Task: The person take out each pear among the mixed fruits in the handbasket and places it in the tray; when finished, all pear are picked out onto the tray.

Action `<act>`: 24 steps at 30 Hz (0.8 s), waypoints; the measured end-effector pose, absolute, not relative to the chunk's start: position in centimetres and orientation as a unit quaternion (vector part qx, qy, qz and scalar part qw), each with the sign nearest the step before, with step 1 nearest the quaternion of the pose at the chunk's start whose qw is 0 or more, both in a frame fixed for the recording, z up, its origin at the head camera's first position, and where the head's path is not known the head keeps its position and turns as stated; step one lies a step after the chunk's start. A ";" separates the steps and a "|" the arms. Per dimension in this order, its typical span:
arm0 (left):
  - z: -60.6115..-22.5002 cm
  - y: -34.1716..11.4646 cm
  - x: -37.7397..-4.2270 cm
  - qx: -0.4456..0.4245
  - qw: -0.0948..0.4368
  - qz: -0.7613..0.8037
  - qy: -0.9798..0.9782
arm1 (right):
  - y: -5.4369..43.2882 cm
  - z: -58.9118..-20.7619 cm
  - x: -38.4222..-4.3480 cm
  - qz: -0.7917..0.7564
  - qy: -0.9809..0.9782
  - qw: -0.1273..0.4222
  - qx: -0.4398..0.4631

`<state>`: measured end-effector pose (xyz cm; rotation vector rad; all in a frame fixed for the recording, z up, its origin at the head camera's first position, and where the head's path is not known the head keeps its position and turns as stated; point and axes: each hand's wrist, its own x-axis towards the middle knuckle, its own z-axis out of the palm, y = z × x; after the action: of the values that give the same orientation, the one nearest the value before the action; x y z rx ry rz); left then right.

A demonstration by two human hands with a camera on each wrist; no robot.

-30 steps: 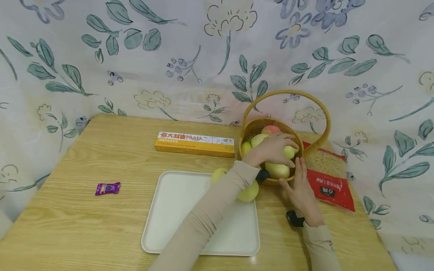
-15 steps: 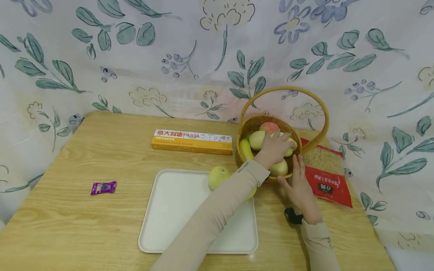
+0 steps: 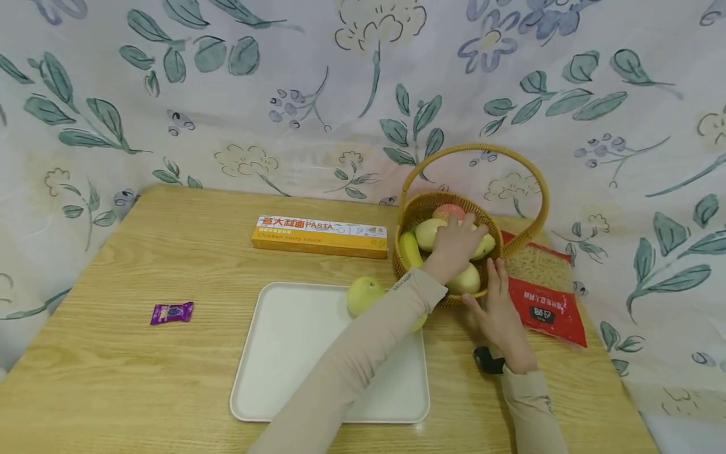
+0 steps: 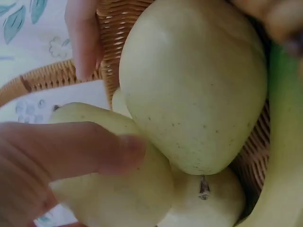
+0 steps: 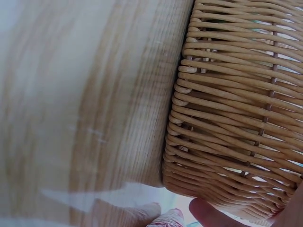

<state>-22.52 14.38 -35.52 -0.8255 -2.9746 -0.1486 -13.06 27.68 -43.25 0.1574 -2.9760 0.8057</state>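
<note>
In the head view my left hand [image 3: 454, 249] reaches into the wicker basket [image 3: 408, 277], among the pears. Its thumb lies across one pear [image 4: 109, 189] in the left wrist view; the same pear [image 3: 484, 247] shows at the hand's right side in the head view. Another large pear [image 4: 194, 90] fills the middle of the left wrist view. My right hand [image 3: 501, 315] rests against the basket's right front side, fingers straight along the rim and thumb spread. A banana [image 3: 410, 249] and a reddish fruit [image 3: 448, 212] also lie inside.
A white tray [image 3: 295, 353] sits in front, with round yellow-green fruit [image 3: 365, 295] at its far right corner, partly behind the left sleeve. A pasta box [image 3: 320, 236] lies behind it. A red pasta bag [image 3: 547, 309] is right of the basket; a purple packet [image 3: 172, 313] lies left.
My left hand has shifted back and lower over the pears, and the pear beside it sits slightly farther back. The right hand stays at the basket rim. The head view has shifted slightly.
</note>
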 end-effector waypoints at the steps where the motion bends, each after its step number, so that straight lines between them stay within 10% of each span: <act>1: -35.4 14.0 -22.5 -0.274 0.030 -0.065 -0.959 | 27.7 -43.3 -13.1 0.261 -0.964 0.028 0.053; 24: -33.5 1.2 -15.1 -0.250 0.176 -0.439 -0.845 | 27.7 -43.6 -13.1 0.260 -0.963 0.036 0.058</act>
<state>-15.08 1.20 -33.45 -0.7070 -2.3931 -1.2429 -13.13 27.65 -43.55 0.1796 -2.9584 0.7986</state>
